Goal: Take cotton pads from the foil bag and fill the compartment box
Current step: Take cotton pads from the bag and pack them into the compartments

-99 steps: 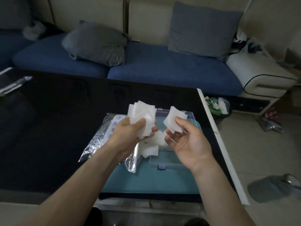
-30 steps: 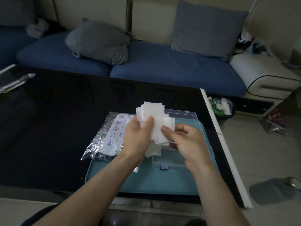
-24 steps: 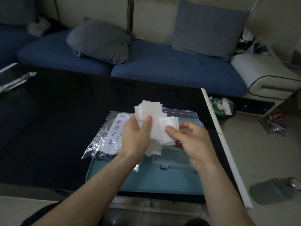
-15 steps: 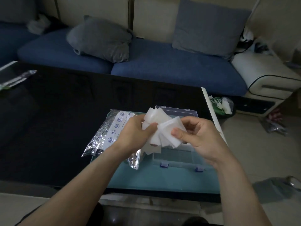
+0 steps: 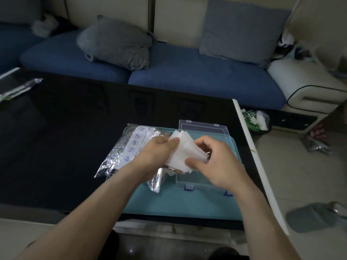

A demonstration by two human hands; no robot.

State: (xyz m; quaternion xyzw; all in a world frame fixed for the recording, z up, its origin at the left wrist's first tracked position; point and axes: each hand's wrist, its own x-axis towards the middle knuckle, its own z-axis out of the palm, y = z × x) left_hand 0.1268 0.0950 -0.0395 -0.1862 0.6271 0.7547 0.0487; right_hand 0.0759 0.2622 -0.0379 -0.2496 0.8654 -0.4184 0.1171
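Observation:
Both hands hold one fanned stack of white square cotton pads (image 5: 181, 152) just above the clear compartment box (image 5: 202, 182). My left hand (image 5: 157, 152) grips the stack's left side with the thumb on top. My right hand (image 5: 216, 162) pinches its right side, thumb on the lower edge. The box stands open on a teal tray (image 5: 169, 203), its clear lid (image 5: 203, 127) laid back; its inside is mostly hidden by my hands. The silver foil bag (image 5: 127, 149) lies to the left of the box, partly under my left wrist.
The tray sits on a black glossy table (image 5: 65, 137) whose white right edge (image 5: 251, 154) runs beside the box. A blue sofa with grey cushions (image 5: 116, 42) stands behind. A small bin (image 5: 256, 121) and a grey slipper (image 5: 311, 216) are on the floor at right.
The two separately held bunches of pads have been brought together into one stack. Both hands have lowered it towards the open box and tilted it to the right.

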